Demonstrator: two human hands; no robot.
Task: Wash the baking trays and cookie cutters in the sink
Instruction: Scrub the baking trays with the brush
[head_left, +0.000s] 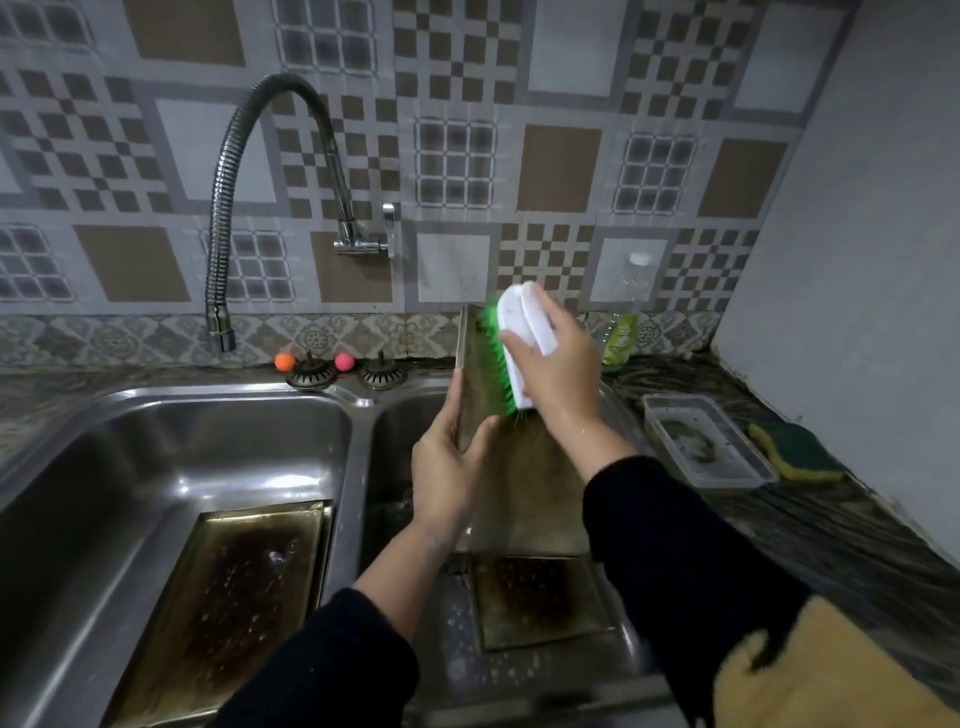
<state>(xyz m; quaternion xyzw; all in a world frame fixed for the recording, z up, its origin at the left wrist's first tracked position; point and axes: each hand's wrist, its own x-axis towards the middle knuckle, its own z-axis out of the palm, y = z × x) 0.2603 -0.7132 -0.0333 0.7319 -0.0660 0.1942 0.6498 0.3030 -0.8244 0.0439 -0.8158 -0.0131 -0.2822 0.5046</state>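
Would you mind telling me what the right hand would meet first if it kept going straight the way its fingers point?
The right hand grips the brush, fingers pointing up and left. Carried on, it would probably reach the tiled wall above the tray; depth is hard to judge.

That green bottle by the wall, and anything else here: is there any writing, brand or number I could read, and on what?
No text in this view can be read.
Bottle: its green label carries print, too blurred and small to make out.
Brush, trays, sink, tiles: no writing visible.
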